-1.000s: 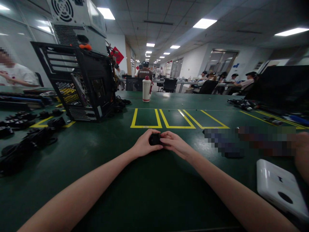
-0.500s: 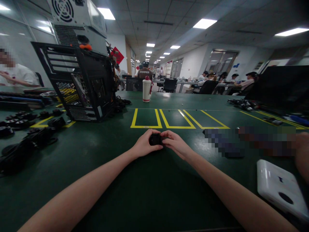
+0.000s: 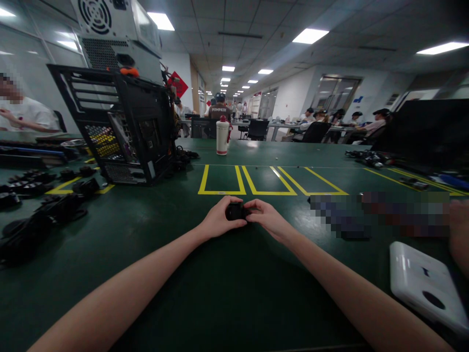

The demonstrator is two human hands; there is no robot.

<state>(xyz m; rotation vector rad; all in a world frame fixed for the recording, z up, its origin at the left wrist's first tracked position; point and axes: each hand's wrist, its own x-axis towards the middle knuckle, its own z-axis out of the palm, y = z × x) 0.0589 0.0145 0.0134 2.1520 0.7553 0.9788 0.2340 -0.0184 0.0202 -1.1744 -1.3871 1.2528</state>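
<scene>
Between my two hands is a small black object [image 3: 234, 211], dark and blocky, its exact kind too small to make out. My left hand [image 3: 219, 219] is closed round its left side, thumb on the near edge and fingers over the far edge. The fingertips of my right hand [image 3: 264, 218] are pinched together at the object's right end, partly hiding that end. Both hands are low over the green table [image 3: 205, 293], just in front of yellow tape outlines [image 3: 222, 192].
An open black computer case [image 3: 142, 132] stands at the left under a metal one. Black cables and adapters [image 3: 47, 215] lie left. A white-and-red bottle [image 3: 222, 137] stands ahead. At right are a white device [image 3: 425, 278], a dark monitor [image 3: 428, 132] and another person's hand [image 3: 458, 234].
My right hand's fingertips have shifted slightly at the object's right end. My left hand keeps its hold in the same place.
</scene>
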